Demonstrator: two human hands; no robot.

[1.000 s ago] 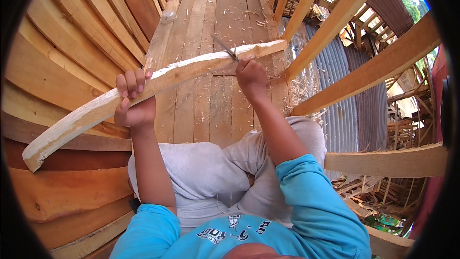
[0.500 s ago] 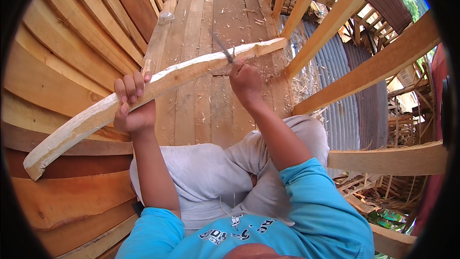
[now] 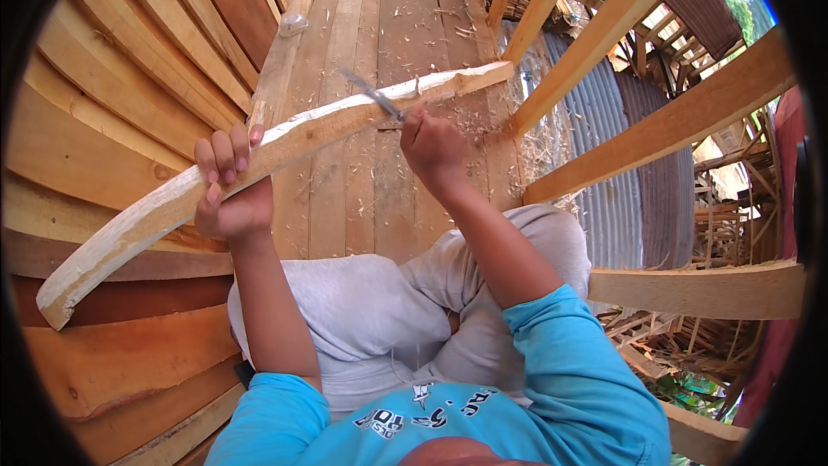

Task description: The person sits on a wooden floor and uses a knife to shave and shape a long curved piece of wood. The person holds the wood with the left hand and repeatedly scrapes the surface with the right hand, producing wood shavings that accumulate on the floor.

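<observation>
- Our left hand (image 3: 231, 197) wraps its fingers around the curved timber (image 3: 328, 136), which slants across in front of our lap, its far end near a wooden slat (image 3: 548, 0).
- Our right hand (image 3: 434, 151) is closed on the handle of a knife (image 3: 379, 100), blade crossing the timber's upper edge.
- That edge is largely pared white; shavings (image 3: 464, 32) litter the plank floor (image 3: 349, 30).
- A curl (image 3: 417, 82) stands up there, so paring looks unfinished.

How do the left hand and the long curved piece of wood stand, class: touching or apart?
Touching: the head view plainly shows the left hand gripping the piece of wood, with fingers curled over the far edge.
</observation>
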